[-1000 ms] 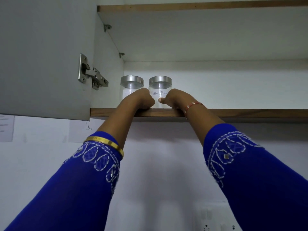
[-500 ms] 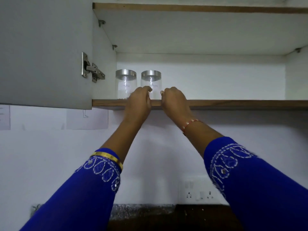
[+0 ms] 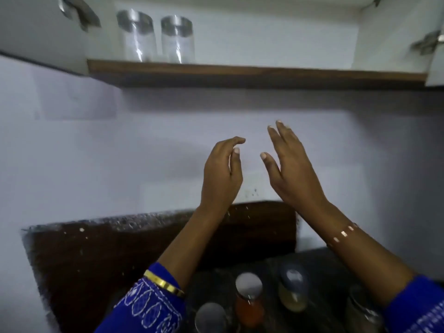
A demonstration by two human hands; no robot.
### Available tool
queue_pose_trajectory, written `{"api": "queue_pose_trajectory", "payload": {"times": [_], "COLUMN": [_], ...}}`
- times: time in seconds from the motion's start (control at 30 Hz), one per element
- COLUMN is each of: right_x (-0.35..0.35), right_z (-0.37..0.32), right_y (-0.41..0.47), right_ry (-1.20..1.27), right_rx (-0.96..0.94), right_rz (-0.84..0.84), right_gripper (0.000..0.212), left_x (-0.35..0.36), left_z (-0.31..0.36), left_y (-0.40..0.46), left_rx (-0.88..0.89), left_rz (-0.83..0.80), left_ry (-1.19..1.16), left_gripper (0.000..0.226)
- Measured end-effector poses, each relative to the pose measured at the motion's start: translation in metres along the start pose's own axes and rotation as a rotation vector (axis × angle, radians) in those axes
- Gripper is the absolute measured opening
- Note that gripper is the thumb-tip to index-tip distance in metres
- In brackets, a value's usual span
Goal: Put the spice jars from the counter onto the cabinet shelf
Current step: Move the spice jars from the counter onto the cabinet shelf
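Two glass spice jars with silver lids stand side by side at the left end of the cabinet shelf [image 3: 240,73]: the left jar [image 3: 137,37] and the right jar [image 3: 177,39]. Below the shelf, my left hand [image 3: 222,174] and my right hand [image 3: 292,167] hang in front of the wall, both empty with fingers apart. On the dark counter [image 3: 101,272] below stand several more jars: one with orange-red spice [image 3: 248,299], one with yellowish spice [image 3: 293,290], one at the bottom edge [image 3: 211,318] and one partly behind my right sleeve [image 3: 360,308].
The open cabinet door [image 3: 36,32] hangs at the upper left, a second door's edge [image 3: 436,61] at the right. A wall socket [image 3: 252,191] sits behind my hands. The shelf to the right of the two jars is bare.
Both hands have left the shelf edge and dropped well below it, opening with nothing in them. The view has tilted down, bringing the counter and its jars into sight.
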State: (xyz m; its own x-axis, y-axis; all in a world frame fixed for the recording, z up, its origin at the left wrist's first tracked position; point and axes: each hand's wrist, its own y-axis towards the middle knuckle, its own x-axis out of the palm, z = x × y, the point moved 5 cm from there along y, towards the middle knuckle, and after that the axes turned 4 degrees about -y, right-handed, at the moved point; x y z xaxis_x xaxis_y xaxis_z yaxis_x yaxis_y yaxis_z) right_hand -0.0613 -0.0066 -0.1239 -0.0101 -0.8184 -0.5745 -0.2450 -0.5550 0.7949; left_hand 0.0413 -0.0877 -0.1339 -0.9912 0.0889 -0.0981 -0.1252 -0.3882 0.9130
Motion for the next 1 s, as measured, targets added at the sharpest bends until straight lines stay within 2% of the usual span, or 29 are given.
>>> {"api": "queue_pose_trajectory", "payload": {"times": [0.17, 0.43, 0.6, 0.83, 0.93, 1.0], "right_x": [-0.017, -0.03, -0.022, -0.015, -0.004, 0.0], "right_z": [0.048, 0.138, 0.179, 0.22, 0.224, 0.224], "right_y": [-0.089, -0.242, -0.326, -0.395, -0.42, -0.43], "right_ry": [-0.029, 0.031, 0.038, -0.096, -0.038, -0.007], "right_rx": [0.179, 0.595, 0.787, 0.806, 0.794, 0.758], "right_rz": [-0.027, -0.086, -0.218, -0.623, -0.756, -0.764], "right_gripper": [0.061, 0.048, 0.046, 0.065, 0.079, 0.084], "left_x": [0.043, 0.11, 0.148, 0.188, 0.199, 0.204], "left_z": [0.018, 0.045, 0.058, 0.076, 0.076, 0.075], "left_y": [-0.077, -0.203, -0.276, -0.353, -0.384, -0.404], "left_rx": [-0.103, -0.288, -0.464, -0.805, -1.061, -1.243], "left_rz": [-0.123, -0.366, -0.532, -0.717, -0.759, -0.778], "left_ry": [-0.162, -0.319, -0.359, -0.366, -0.287, -0.264], "left_gripper": [0.026, 0.027, 0.029, 0.027, 0.03, 0.032]}}
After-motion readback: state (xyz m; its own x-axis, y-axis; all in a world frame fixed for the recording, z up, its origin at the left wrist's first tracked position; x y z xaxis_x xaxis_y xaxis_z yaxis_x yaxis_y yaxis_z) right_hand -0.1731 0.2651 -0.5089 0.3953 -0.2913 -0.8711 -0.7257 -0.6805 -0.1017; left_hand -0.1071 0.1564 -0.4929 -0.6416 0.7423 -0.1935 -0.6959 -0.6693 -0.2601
